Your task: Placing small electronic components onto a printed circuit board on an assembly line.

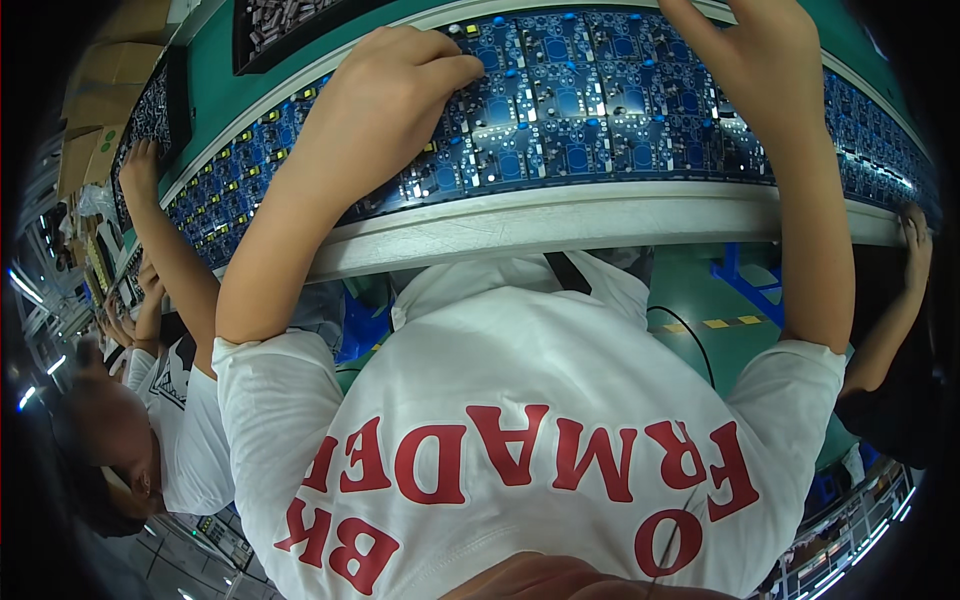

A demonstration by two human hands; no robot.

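Observation:
Long panels of blue circuit boards [570,155] lie in a row along a pale metal rail [560,215]. My left hand [395,95] is closed over them, its thumb and index finger bent together at the board surface. What they hold, if anything, is hidden. Just beyond its fingertips sits a small yellow component [472,31] on the board. Farther left, the boards carry many yellow components; under and right of my hands they show small blue round parts instead. My right hand [765,65] reaches over the far edge of the boards, with its fingertips cut off by the picture's top.
A black tray [290,30] of small grey parts stands behind the rail on a green surface. At left, a co-worker's hand [140,165] is by another dark parts tray [165,105]. Another person's hand [914,232] rests near the rail's right end. Cardboard boxes [120,75] stand far left.

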